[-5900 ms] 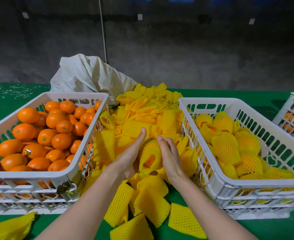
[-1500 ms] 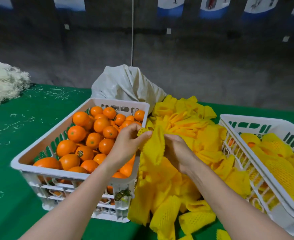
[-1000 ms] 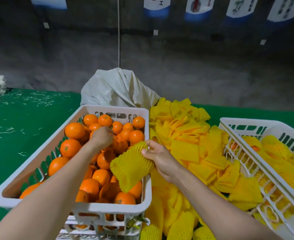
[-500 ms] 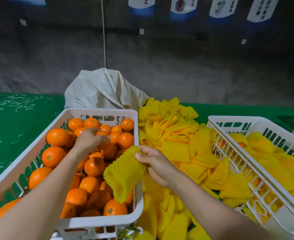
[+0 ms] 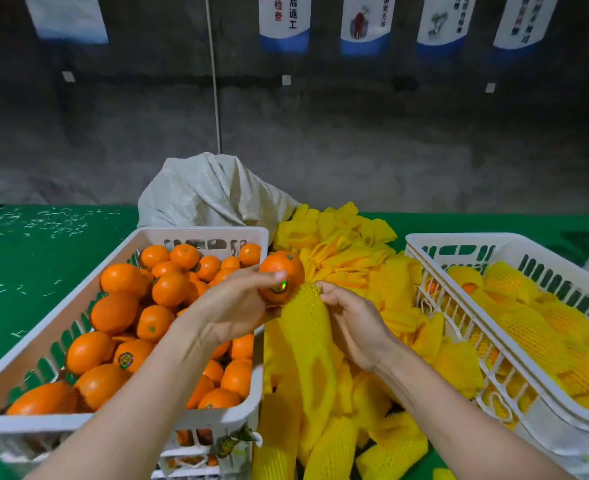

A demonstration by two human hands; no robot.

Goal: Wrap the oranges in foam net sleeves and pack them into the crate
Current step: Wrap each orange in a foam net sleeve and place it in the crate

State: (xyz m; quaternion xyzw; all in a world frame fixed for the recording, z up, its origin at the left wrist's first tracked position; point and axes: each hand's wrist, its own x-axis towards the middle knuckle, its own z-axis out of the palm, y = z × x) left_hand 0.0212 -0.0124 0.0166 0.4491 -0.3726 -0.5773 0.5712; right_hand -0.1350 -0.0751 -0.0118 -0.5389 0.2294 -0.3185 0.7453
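Left hand (image 5: 237, 306) is gripping a round orange fruit (image 5: 282, 271) with curled fingers, over the right rim of the white plastic crate of loose oranges (image 5: 196, 233). Right hand (image 5: 352, 320) is pinching the top edge of a yellow foam net sleeve (image 5: 303, 320), just beside the fruit. The white slatted crate of sleeved oranges (image 5: 459, 239) is sitting at the right.

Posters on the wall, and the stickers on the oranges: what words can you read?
"后返工", black, on the second poster from the left.
"检查", red, on the same poster.
Other posters: too blurred to read.
Stickers on the oranges: too small to read.
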